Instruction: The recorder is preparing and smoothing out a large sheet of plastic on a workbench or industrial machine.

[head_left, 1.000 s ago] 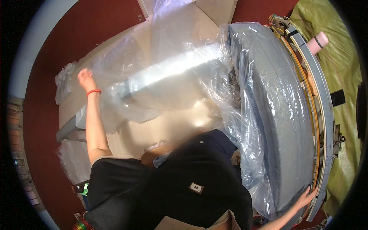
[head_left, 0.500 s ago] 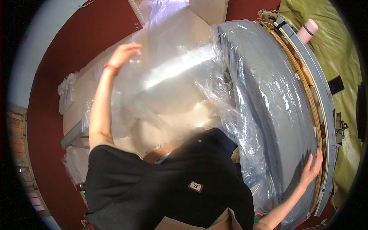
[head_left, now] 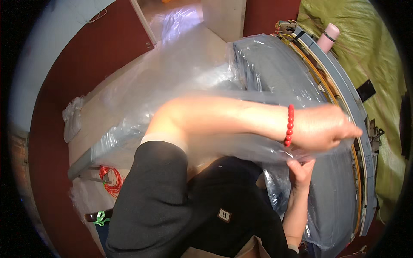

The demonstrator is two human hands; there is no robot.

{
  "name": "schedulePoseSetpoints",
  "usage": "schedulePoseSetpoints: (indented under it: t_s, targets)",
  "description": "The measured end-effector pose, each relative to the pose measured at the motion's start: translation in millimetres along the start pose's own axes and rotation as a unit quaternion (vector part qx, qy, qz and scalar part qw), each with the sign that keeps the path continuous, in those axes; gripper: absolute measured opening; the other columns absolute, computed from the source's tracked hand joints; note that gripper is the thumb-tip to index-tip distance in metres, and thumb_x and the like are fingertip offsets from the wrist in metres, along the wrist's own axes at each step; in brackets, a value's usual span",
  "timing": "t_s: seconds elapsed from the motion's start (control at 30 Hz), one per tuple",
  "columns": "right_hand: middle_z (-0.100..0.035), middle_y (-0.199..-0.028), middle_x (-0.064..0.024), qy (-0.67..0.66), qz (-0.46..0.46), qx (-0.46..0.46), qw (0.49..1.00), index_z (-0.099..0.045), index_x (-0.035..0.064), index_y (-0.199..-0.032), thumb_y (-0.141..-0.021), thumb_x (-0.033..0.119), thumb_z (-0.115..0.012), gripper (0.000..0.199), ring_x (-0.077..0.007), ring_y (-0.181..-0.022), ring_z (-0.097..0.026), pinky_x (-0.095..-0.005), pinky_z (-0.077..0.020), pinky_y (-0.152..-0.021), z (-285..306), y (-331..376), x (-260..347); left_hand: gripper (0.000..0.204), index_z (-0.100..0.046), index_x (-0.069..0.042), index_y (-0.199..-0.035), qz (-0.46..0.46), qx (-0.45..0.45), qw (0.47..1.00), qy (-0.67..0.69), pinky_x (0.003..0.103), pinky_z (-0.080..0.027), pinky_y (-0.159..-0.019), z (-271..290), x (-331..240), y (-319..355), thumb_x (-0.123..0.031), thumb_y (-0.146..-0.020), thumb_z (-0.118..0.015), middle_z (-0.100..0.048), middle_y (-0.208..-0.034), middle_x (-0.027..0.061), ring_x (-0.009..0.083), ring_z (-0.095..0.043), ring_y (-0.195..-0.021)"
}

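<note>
My left arm, with a red bead bracelet (head_left: 290,124) at the wrist, reaches across my body to the right. The left hand (head_left: 322,128) is closed and smeared by motion, over a long grey padded piece (head_left: 331,193) wrapped in clear plastic. Thin clear plastic film (head_left: 254,146) trails along that forearm and seems to run into its fingers. Just below the left wrist, my right hand (head_left: 301,174) comes up from the lower edge. Its thumb touches or nearly touches the film, while the film and left wrist hide its fingertips.
A curved grey rail (head_left: 365,172) with an orange strip borders the right side. Beyond it lie an olive sheet (head_left: 357,43), a pink bottle (head_left: 328,38) and a black flat object (head_left: 366,91). At left are a red cable coil (head_left: 112,180) and a grey bar (head_left: 81,165).
My left hand has swung from the upper left across to the right, with film following. The right hand has left the rail's edge and come inward, beside the left wrist.
</note>
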State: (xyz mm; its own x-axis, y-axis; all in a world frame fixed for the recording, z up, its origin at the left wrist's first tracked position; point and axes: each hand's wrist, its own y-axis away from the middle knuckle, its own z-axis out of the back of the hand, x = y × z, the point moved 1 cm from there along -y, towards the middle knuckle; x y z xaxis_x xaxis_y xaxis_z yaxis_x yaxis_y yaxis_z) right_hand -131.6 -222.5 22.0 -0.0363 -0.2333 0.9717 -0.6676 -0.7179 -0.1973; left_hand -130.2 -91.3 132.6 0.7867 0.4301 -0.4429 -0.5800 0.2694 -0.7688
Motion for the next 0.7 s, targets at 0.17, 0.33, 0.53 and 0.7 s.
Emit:
schedulePoseSetpoints:
  t_s: [0.17,0.33,0.53,0.7]
  targets:
    - [-0.051,-0.061,0.0002,0.085,-0.173,-0.085,0.978,-0.055,-0.0010,-0.083,-0.067,0.008,-0.059,0.019,-0.0068,-0.052,-0.046,-0.0211,-0.0378,-0.050,34,64,3,0.013,-0.057,-0.012,-0.069,-0.082,-0.068,0.939,-0.327,0.036,-0.047,-0.053,37,38,-18,-0.006,-0.057,-0.058,-0.057,-0.064,0.0061,0.0246,-0.059,-0.065]
    - [-0.045,-0.053,0.0042,0.323,-0.118,-0.172,0.923,-0.056,-0.0004,-0.074,-0.069,0.002,-0.056,0.006,-0.0039,-0.046,-0.039,-0.0200,-0.0320,-0.045,86,126,26,0.019,-0.061,-0.006,-0.071,0.023,-0.229,0.940,-0.250,0.036,-0.047,-0.057,106,72,-67,-0.018,-0.072,-0.046,-0.059,-0.067,0.0160,0.0281,-0.058,-0.061]
    - [-0.048,-0.060,0.0025,0.479,-0.105,-0.414,0.767,-0.056,0.0008,-0.076,-0.068,0.004,-0.055,0.008,-0.0042,-0.057,-0.040,-0.0201,-0.0339,-0.051,191,239,68,0.015,-0.065,-0.010,-0.080,-0.103,-0.244,0.734,-0.625,0.036,-0.049,-0.058,98,50,-170,-0.013,-0.071,-0.054,-0.061,-0.070,0.0156,0.0282,-0.061,-0.067]
    - [-0.055,-0.073,0.0004,0.389,-0.062,-0.670,0.629,-0.057,0.0012,-0.087,-0.077,0.008,-0.054,0.012,-0.0069,-0.066,-0.047,-0.0203,-0.0382,-0.058,249,397,125,0.016,-0.062,-0.009,-0.085,-0.028,-0.252,0.950,-0.181,0.031,-0.046,-0.059,-25,5,-156,-0.019,-0.076,-0.052,-0.059,-0.070,0.0071,0.0209,-0.059,-0.068]
